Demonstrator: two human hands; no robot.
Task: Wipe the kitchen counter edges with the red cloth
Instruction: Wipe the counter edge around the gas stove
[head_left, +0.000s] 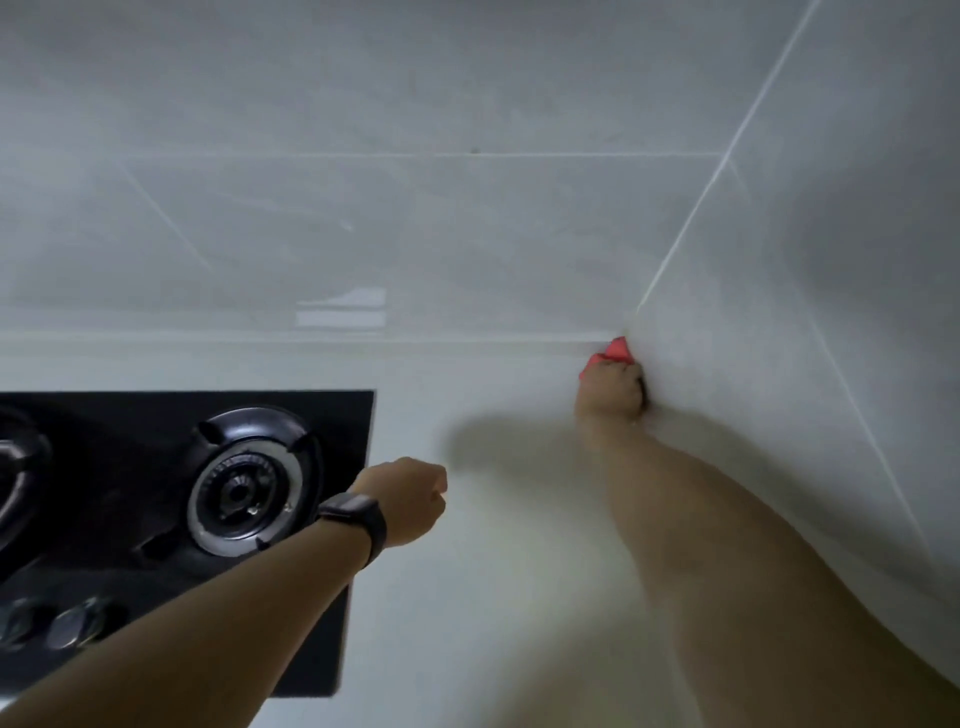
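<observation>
My right hand (613, 389) grips the red cloth (613, 352) in the far right corner of the white counter (493, 597), where the counter's back edge meets the two tiled walls. Only a bunched bit of cloth shows beyond my fingers. My left hand (410, 499) is a fist with its fingers curled under, holding nothing I can see, over the counter just right of the hob. A black watch sits on that wrist.
A black glass gas hob (322, 415) is set into the counter on the left, with a round burner (244, 488) and knobs (67, 626) near its front. Grey tiled walls (467, 208) rise behind and to the right.
</observation>
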